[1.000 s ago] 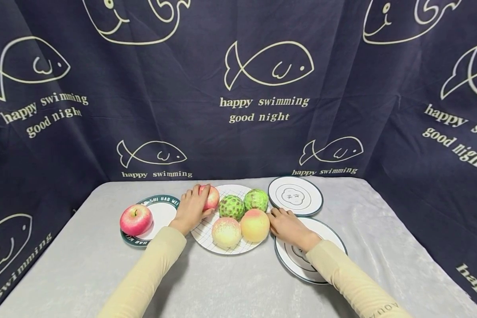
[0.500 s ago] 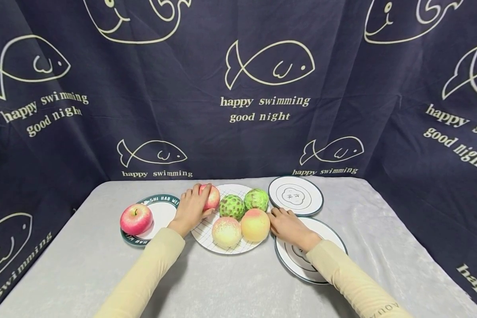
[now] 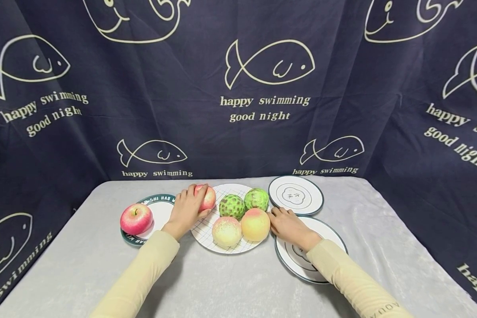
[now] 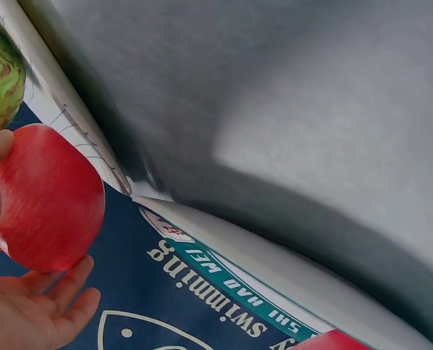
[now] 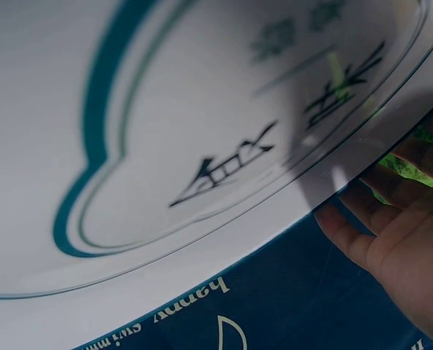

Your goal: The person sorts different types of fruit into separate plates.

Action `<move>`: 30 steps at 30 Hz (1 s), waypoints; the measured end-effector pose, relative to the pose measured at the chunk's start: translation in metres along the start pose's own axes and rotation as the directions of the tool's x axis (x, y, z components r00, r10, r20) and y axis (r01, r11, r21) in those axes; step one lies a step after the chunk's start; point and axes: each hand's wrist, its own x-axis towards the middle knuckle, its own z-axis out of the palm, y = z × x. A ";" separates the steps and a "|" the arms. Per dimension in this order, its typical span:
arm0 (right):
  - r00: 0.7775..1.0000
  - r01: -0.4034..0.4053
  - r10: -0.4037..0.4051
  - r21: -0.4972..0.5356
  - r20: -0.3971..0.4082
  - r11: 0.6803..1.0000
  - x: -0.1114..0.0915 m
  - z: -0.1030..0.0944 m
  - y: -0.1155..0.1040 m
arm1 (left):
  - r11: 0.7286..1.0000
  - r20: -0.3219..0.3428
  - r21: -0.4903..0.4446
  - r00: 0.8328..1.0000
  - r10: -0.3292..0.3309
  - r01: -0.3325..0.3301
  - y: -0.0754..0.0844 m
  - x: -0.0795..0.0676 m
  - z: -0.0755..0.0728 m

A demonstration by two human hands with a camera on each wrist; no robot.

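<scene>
In the head view my left hand (image 3: 187, 205) grips a red apple (image 3: 205, 197) above the left part of the white grid-patterned plate (image 3: 202, 234). The left wrist view shows this apple (image 4: 52, 197) between the thumb and fingers. Still on that plate are two green bumpy custard apples (image 3: 232, 206) and two peaches (image 3: 255, 225). My right hand (image 3: 288, 225) lies at the plate's right edge, beside the right-hand peach, its forearm over another plate. Its fingers (image 5: 348, 233) look loosely bent and spread in the right wrist view; the thumb is hidden.
Another red apple (image 3: 137, 219) sits on a green-rimmed plate (image 3: 163, 212) at the left. Two dark-rimmed white plates, a rear one (image 3: 310, 194) and a nearer one (image 3: 330, 234), stand at the right. A dark fish-print curtain (image 3: 206, 132) encloses the grey-covered table (image 3: 222, 287).
My left hand has moved a little to the left with the apple, away from the custard apples. The right hand has stayed in place.
</scene>
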 end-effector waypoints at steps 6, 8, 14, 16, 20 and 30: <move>1.000 0.004 -0.004 0.002 -0.007 1.000 0.000 0.001 0.001 | 1.000 -0.019 -0.003 1.000 -0.002 0.002 -0.004 -0.005 -0.002; 1.000 0.004 -0.004 0.005 -0.007 1.000 0.000 0.001 0.001 | 1.000 -0.023 -0.002 1.000 -0.004 0.004 -0.006 -0.006 -0.003; 1.000 0.001 -0.001 0.001 0.000 1.000 0.000 0.001 0.001 | 1.000 -0.023 0.017 1.000 -0.009 0.009 -0.011 -0.010 -0.006; 1.000 0.000 0.000 -0.001 0.002 1.000 0.000 0.001 0.001 | 0.999 -0.024 0.035 1.000 -0.010 0.011 -0.013 -0.011 -0.007; 1.000 -0.002 0.002 -0.001 0.005 1.000 0.000 0.001 0.001 | 0.999 -0.037 0.036 0.999 -0.022 0.023 -0.017 -0.015 -0.011; 1.000 -0.007 0.007 -0.002 0.013 1.000 0.000 0.002 0.001 | 0.999 -0.068 0.039 0.997 -0.032 0.035 -0.027 -0.024 -0.018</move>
